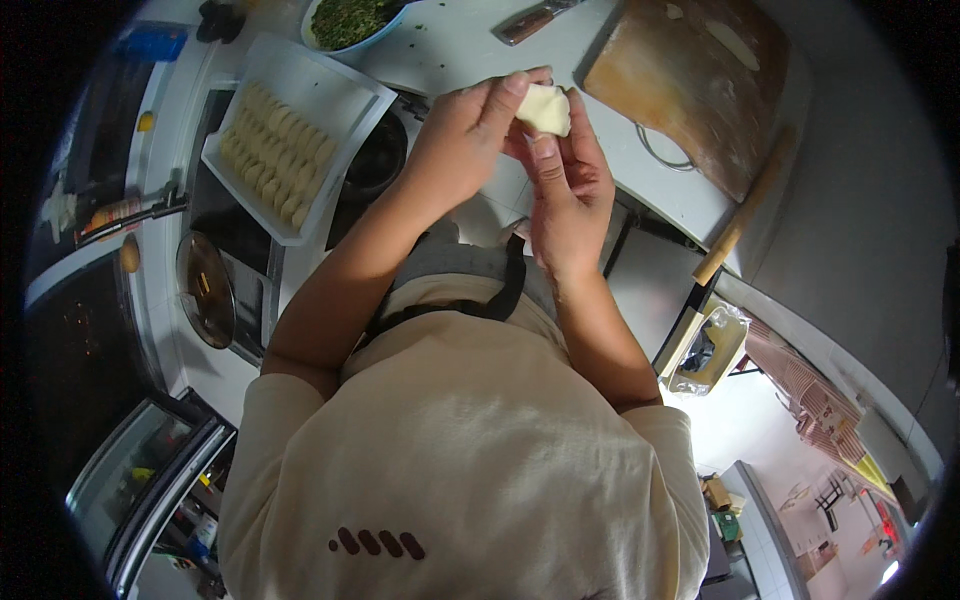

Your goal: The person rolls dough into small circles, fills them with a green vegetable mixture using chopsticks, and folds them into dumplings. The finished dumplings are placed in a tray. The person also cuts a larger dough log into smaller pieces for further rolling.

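Note:
A pale dough dumpling wrapper (pixel 545 110), folded over, is held between both hands above the counter's front edge. My left hand (pixel 472 131) grips its upper left side with thumb and fingers. My right hand (pixel 566 180) holds it from below and from the right, thumb against its lower edge. Whether filling lies inside is hidden. To the left, a white plastic tray (pixel 341 150) holds rows of shaped dumplings (pixel 277 154). Beyond it stands a bowl (pixel 391 30) of chopped green filling (pixel 349 22).
A floured wooden board (pixel 675 90) lies at the right of the white counter (pixel 465 45), with a rolling pin (pixel 742 206) along its edge. A wooden-handled tool (pixel 529 25) lies at the back. A lidded pan (pixel 206 289) stands far left; a lined bin (pixel 709 349) is at lower right.

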